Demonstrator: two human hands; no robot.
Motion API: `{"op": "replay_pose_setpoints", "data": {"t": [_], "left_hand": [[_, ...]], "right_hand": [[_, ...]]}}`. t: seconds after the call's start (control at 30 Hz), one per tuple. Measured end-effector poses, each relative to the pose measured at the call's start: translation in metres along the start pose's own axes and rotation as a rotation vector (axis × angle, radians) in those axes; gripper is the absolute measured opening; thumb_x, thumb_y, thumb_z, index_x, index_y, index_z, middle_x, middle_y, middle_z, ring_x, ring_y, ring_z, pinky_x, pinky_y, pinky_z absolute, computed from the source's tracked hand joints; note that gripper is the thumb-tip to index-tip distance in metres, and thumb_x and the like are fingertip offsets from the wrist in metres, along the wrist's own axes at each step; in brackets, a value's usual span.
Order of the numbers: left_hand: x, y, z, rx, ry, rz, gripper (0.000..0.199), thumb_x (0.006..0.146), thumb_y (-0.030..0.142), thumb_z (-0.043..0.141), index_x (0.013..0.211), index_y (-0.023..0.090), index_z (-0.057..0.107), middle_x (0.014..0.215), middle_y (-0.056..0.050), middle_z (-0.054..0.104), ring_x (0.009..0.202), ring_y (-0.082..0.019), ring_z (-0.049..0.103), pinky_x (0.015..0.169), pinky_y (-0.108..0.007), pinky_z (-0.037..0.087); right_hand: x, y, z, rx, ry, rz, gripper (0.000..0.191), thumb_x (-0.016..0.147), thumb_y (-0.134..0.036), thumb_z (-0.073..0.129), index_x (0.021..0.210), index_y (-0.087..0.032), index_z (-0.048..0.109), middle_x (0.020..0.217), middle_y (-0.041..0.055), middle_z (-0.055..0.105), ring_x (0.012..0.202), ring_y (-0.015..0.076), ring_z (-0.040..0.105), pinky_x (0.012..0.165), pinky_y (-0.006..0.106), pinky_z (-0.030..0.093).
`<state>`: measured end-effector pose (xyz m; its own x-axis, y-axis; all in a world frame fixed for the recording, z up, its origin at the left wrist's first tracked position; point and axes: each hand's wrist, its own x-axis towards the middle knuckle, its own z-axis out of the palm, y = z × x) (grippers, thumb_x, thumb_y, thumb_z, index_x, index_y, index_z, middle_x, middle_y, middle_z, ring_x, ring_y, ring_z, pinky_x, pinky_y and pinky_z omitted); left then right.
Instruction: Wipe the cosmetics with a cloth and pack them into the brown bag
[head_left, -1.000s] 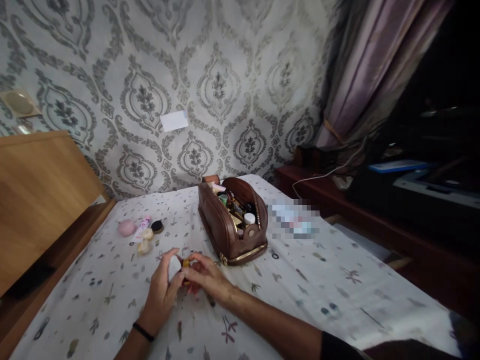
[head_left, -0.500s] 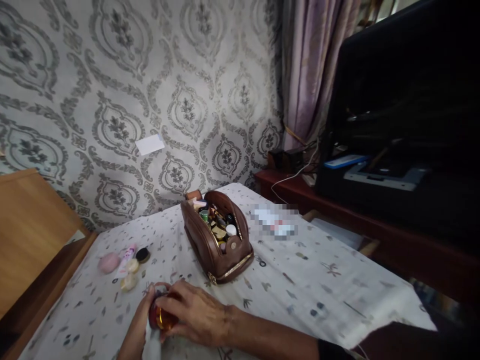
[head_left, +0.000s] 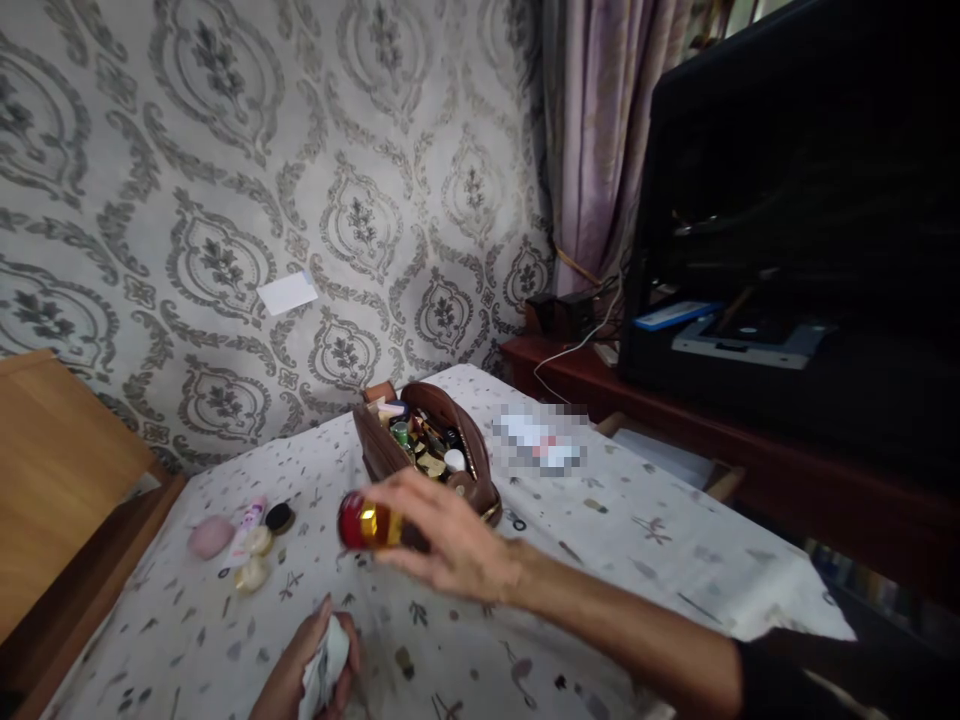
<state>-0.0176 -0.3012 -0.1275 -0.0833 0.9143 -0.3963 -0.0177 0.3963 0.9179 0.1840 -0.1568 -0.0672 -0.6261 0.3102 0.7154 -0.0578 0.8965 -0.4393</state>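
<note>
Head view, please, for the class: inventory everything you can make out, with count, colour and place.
Bag: one, brown, table centre; crowded contents uncountable
Container: one, red-gold, before bag
Tissue: one, white, lower centre
Round item: one, pink, table left
Tube: one, pink-white, beside it
Small items: two, cream, nearby
Lid: one, black, nearby
Pixelated item: one, whitish, right of bag
Table cover: one, patterned white
Card: one, white, wall
Curtain: one, purple, right
Panel: one, wooden brown, left
Flat item: one, blue, right
Cable: one, white, right
Left hand: one, holding tissue
Right hand: one, holding container
</note>
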Motion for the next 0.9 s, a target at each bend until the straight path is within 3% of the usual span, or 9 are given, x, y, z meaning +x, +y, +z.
{"op": "replay_pose_setpoints", "data": {"t": [0.17,0.3,0.47,0.6,0.73,0.9], "left_hand": [[0.013,0.001,-0.004,0.0,0.018,0.035,0.069,0.076,0.081,0.045,0.063,0.016,0.062,0.04,0.002,0.045,0.032,-0.006,0.029,0.037,-0.021,0.021],[0.012,-0.005,-0.007,0.003,0.027,-0.002,0.067,0.075,0.081,0.049,0.066,0.016,0.061,0.044,0.001,0.05,0.035,-0.007,0.035,0.037,-0.019,0.023],[0.029,-0.019,-0.019,0.014,-0.059,0.001,0.07,0.069,0.085,0.049,0.066,0.017,0.061,0.043,0.002,0.05,0.033,-0.008,0.036,0.036,-0.021,0.026],[0.036,-0.023,-0.025,0.032,-0.077,0.036,0.069,0.065,0.085,0.055,0.064,0.017,0.061,0.043,0.0,0.053,0.037,-0.01,0.043,0.041,-0.022,0.033],[0.034,-0.02,-0.022,0.001,-0.073,0.027,0.068,0.065,0.084,0.056,0.068,0.017,0.063,0.045,0.0,0.054,0.038,-0.011,0.043,0.042,-0.023,0.034],[0.026,-0.016,-0.015,-0.035,-0.046,0.034,0.064,0.067,0.081,0.059,0.069,0.017,0.061,0.046,0.0,0.055,0.04,-0.01,0.043,0.044,-0.021,0.035]], "right_hand": [[0.03,0.037,-0.064,-0.173,0.085,0.335,0.061,0.084,-0.034,0.069,0.137,-0.016,0.043,0.11,0.0089,0.063,0.089,0.0215,0.06,0.08,0.035,0.048],[0.055,0.062,-0.087,-0.45,-0.093,0.424,0.042,0.081,-0.026,0.069,0.119,-0.014,0.054,0.108,0.0092,0.065,0.096,0.0225,0.06,0.082,0.031,0.043],[0.08,0.072,-0.083,-0.78,-0.407,0.337,0.031,0.08,-0.025,0.068,0.107,-0.013,0.06,0.108,0.0133,0.068,0.105,0.0283,0.058,0.086,0.034,0.037],[0.092,0.077,-0.073,-0.877,-0.57,0.283,0.029,0.078,-0.028,0.069,0.102,-0.013,0.065,0.105,0.0146,0.069,0.108,0.0308,0.056,0.087,0.037,0.036],[0.1,0.085,-0.068,-0.874,-0.616,0.292,0.03,0.077,-0.036,0.071,0.098,-0.015,0.069,0.105,0.0129,0.07,0.106,0.0293,0.058,0.087,0.037,0.036],[0.107,0.095,-0.06,-0.882,-0.628,0.288,0.033,0.078,-0.034,0.071,0.103,-0.013,0.068,0.106,0.0152,0.071,0.11,0.0309,0.057,0.092,0.04,0.035]]}}
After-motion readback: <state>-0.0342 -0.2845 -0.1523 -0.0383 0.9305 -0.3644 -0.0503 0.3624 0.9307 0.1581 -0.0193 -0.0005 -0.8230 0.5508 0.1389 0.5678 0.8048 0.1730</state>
